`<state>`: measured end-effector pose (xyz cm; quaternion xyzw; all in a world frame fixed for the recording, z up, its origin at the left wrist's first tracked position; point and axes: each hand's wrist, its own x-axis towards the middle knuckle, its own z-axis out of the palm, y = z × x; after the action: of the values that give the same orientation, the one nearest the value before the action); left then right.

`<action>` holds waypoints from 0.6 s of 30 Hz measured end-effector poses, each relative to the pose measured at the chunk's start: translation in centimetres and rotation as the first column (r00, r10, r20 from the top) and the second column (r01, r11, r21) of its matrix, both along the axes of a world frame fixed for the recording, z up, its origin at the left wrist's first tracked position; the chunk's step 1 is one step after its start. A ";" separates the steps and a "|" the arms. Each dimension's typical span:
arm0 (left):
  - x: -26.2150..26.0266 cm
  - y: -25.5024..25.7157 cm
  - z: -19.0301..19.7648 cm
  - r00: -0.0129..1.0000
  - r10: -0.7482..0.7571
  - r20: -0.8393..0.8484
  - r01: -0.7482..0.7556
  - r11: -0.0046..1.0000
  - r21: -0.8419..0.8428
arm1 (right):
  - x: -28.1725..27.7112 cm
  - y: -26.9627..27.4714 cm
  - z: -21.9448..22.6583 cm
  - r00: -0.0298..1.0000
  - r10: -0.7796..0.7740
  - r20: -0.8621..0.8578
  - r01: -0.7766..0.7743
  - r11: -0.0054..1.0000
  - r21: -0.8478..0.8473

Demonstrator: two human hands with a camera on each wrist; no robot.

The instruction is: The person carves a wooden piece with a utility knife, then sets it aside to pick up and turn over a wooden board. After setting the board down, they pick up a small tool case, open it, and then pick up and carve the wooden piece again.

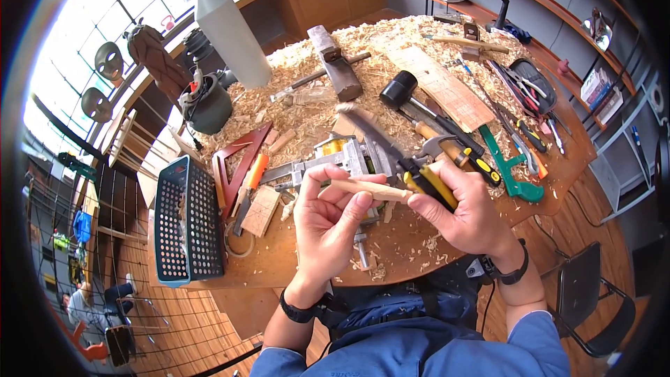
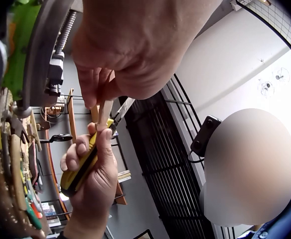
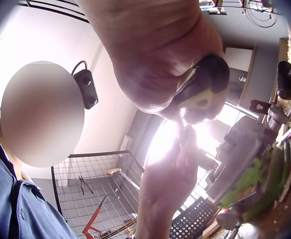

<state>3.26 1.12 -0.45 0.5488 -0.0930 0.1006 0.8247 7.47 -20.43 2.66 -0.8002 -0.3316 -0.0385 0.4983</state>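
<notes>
My left hand (image 1: 326, 227) holds a slim, pale carved piece of wood (image 1: 373, 188) between thumb and fingers, above the bench's front edge. In my right hand (image 1: 469, 211) is a knife with a yellow-and-black handle (image 1: 434, 187), its blurred blade pointing up and left in the head view. The right thumb sits at the wood's near end. In the left wrist view, the wood (image 2: 104, 113) meets the right thumb beside the knife handle (image 2: 80, 169). A grey metal vise (image 1: 342, 157) stands just behind both hands. The right wrist view shows the handle (image 3: 205, 84) in the curled right fingers.
Wood shavings (image 1: 307, 122) cover much of the bench (image 1: 433, 265). A perforated basket (image 1: 190, 223) stands left, near a red set square (image 1: 237, 160). A mallet (image 1: 399, 89), a wooden plane (image 1: 336, 63) and a green-handled saw (image 1: 513, 174) lie beyond the hands.
</notes>
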 end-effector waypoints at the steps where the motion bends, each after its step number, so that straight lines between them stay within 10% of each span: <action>1: 0.0 0.3 -0.2 1.000 0.000 -0.001 0.000 1.000 0.000 | -0.1 -0.2 0.3 0.995 -0.058 -0.076 0.059 0.998 0.003; 8: -0.9 0.3 0.9 0.972 -0.134 -0.195 0.207 0.879 0.429 | -0.3 -0.2 0.2 0.965 -0.131 -0.226 0.166 0.976 0.144; 13: -0.6 0.4 0.7 0.911 -0.352 -0.217 0.413 0.766 0.493 | -0.2 -0.3 -0.1 0.980 -0.126 -0.153 0.149 0.978 0.146; 18: -0.7 0.5 1.0 0.957 -0.211 -0.200 0.261 0.926 0.274 | 0.3 -0.6 -0.6 0.989 -0.089 -0.117 0.104 0.985 0.136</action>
<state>2.56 1.65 0.59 0.6578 -0.1033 -0.0611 0.7435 7.78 -21.00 2.04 -0.7788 -0.2607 -0.0416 0.5691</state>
